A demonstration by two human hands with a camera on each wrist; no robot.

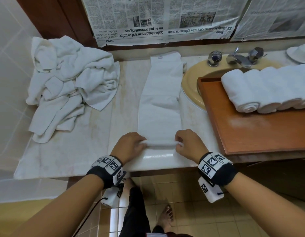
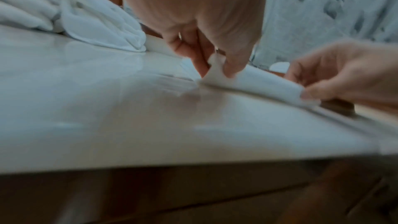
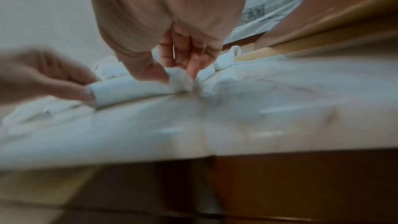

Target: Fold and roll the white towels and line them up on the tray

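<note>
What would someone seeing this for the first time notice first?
Both hands, left hand and right hand, pinch the near end of a long folded towel at the counter's front edge, starting a roll. Left of it lies a crumpled towel pile; to the right, rolled towels line a wooden tray.

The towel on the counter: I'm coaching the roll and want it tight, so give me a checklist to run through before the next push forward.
1. Both ends held: ok. The left hand and right hand each pinch one end of the towel.
2. Roll started evenly: ok. The first turn lies straight across between the hands.
3. Strip flat ahead: mostly ok, though the far right edge bunches near the sink.
4. Path free: ok. The pile lies apart on the left.
5. Room on the tray: ok. Bare wood shows in front of the rolls.
6. Roll tightness: cannot tell, as the wrist views are blurred.
</note>
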